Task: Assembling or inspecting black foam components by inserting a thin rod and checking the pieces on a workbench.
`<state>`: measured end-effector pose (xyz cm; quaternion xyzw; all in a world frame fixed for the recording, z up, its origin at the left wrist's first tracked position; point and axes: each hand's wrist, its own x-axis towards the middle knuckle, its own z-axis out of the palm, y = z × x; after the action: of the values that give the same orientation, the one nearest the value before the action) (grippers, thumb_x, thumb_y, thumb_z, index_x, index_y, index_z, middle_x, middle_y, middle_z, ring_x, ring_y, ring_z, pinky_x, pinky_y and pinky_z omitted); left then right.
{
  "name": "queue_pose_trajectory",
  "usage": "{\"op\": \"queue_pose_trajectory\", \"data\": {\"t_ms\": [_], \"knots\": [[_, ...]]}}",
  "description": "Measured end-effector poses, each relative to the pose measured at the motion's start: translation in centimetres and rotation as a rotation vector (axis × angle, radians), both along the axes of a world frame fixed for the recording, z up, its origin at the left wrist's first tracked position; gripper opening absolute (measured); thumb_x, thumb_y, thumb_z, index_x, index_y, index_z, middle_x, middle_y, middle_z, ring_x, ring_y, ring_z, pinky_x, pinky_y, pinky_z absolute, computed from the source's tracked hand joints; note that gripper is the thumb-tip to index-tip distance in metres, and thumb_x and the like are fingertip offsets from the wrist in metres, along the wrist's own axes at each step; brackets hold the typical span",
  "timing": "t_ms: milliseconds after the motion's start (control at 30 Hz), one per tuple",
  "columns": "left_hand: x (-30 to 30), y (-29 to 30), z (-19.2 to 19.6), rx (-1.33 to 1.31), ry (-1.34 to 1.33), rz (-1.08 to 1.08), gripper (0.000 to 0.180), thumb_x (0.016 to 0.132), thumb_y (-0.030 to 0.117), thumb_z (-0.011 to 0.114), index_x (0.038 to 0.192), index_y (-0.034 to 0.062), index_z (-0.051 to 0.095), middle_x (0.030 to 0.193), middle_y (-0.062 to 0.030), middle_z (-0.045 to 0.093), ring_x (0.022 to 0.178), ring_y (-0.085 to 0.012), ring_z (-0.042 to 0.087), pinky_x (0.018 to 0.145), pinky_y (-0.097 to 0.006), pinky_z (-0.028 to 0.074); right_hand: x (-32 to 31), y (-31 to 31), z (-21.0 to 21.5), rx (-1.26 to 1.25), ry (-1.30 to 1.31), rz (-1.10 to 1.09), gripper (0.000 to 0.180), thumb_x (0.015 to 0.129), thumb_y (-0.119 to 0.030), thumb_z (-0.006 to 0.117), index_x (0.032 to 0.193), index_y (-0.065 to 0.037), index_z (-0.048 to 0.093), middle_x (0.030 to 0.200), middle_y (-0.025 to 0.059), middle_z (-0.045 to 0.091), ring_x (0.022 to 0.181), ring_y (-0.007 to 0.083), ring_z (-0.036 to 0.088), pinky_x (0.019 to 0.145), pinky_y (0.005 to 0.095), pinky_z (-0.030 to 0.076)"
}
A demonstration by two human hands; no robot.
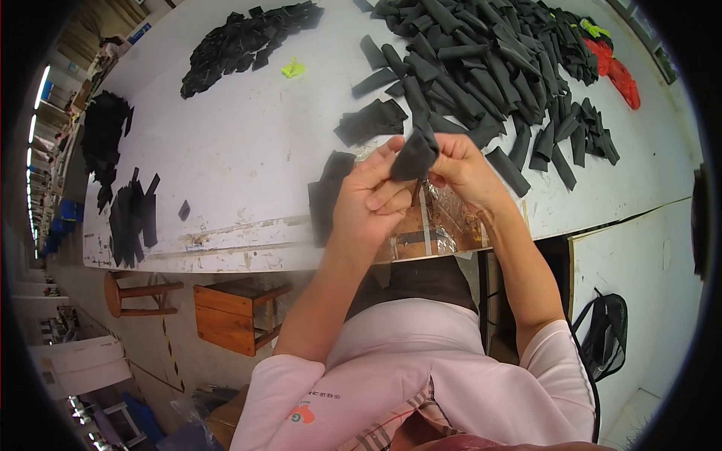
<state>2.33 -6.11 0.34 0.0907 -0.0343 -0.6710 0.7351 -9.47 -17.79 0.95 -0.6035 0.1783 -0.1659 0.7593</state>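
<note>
Wooden stool (pixel 226 319): on the floor at the near left, beside a smaller round stool (pixel 113 293).
Black mesh bag (pixel 608 336): at the near right, beyond the desk's corner.
White desk (pixel 248 173): near edge scuffed; a brown panel (pixel 455 225) under clear film lies below the hands.
Left hand (pixel 374 192): thumb and fingers pinch the left side of the fabric piece, the other fingers curled.
Right hand (pixel 460 169): fingers pinch its right side.
Dark grey fabric piece (pixel 414 156): folded, held between both hands over the desk's near part; whether its far end touches the rolls behind, I cannot tell.
Flat black pieces (pixel 323 199): just left of the left hand.
Rolled fabric heap (pixel 489 68): large, far right, with a red plastic bag (pixel 621 81) beside it.
Yellow-green scrap (pixel 293 68): far middle, near a black fabric pile (pixel 233 49).
</note>
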Motion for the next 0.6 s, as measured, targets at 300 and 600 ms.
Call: {"op": "queue_pose_trajectory", "data": {"t_ms": [300, 600], "knots": [[-1.6, 0.9, 0.6, 0.267, -1.014, 0.309, 0.023, 0.084, 0.003, 0.047, 0.107, 0.0003, 0.048, 0.087, -0.0063, 0.058, 0.055, -0.0080, 0.049, 0.047, -0.016, 0.037, -0.3, 0.2, -3.4, 0.199, -0.090, 0.052, 0.022, 0.081, -0.023, 0.056, 0.070, -0.005, 0.053, 0.062, -0.0023, 0.049, 0.053, 0.0057, 0.043, 0.049, 0.0175, 0.036], [-1.4, 0.0, 3.5, 0.054, -1.383, 0.592, 0.018, 0.082, -0.001, 0.050, 0.099, -0.0018, 0.055, 0.088, -0.0054, 0.060, 0.080, -0.0100, 0.055, 0.073, -0.022, 0.042, -1.0, 1.6, 2.6, -0.546, -0.057, -0.342, 0.029, 0.080, -0.027, 0.056, 0.077, 0.002, 0.056, 0.064, 0.0079, 0.052, 0.060, 0.0189, 0.049, 0.057, 0.0312, 0.041]]}}
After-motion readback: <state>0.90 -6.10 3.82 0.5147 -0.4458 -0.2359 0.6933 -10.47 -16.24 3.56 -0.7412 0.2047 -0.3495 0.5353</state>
